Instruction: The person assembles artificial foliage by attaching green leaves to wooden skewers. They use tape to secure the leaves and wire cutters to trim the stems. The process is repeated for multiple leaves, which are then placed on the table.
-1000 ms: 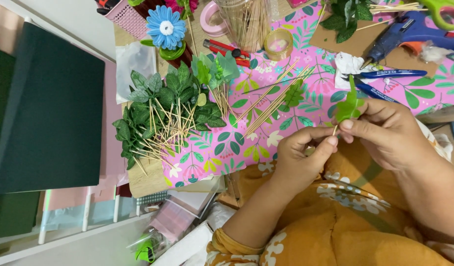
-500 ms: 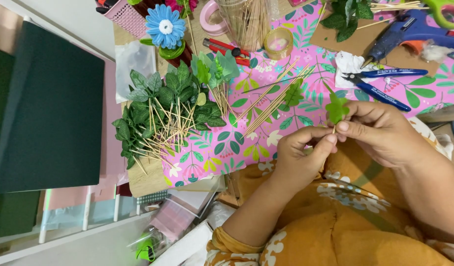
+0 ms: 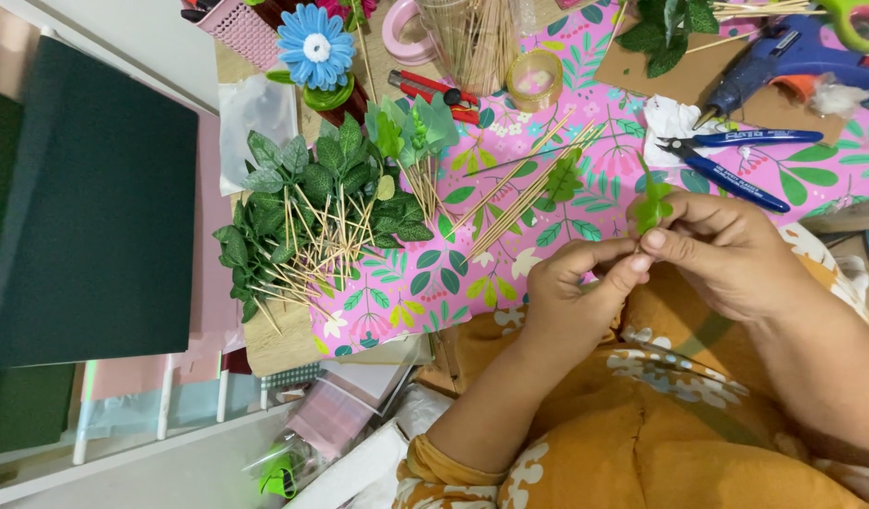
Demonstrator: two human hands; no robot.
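At the frame's right of centre, our left hand [image 3: 576, 302] and right hand [image 3: 727, 250] both pinch the green leaf [image 3: 653, 205], now drawn lower and nearer us, away from the cutters [image 3: 736, 160].

A bright green leaf [image 3: 651, 203] shows between the hands [image 3: 642, 259]. The surface wears a pink cloth [image 3: 548, 203] printed with green leaves and small white and yellow flowers. To the left lies a heap of dark green leaves [image 3: 312, 212] on pale wooden sticks. Far left stands a blue flower [image 3: 315, 45] with a white centre. On the right lie cutters [image 3: 736, 155] with blue handles, and beyond them a blue glue gun [image 3: 793, 57] with an orange trigger. A pink basket [image 3: 246, 33] sits at the far left. The sleeve [image 3: 642, 443] is mustard yellow with white flowers. A dark green board [image 3: 86, 203] fills the left.
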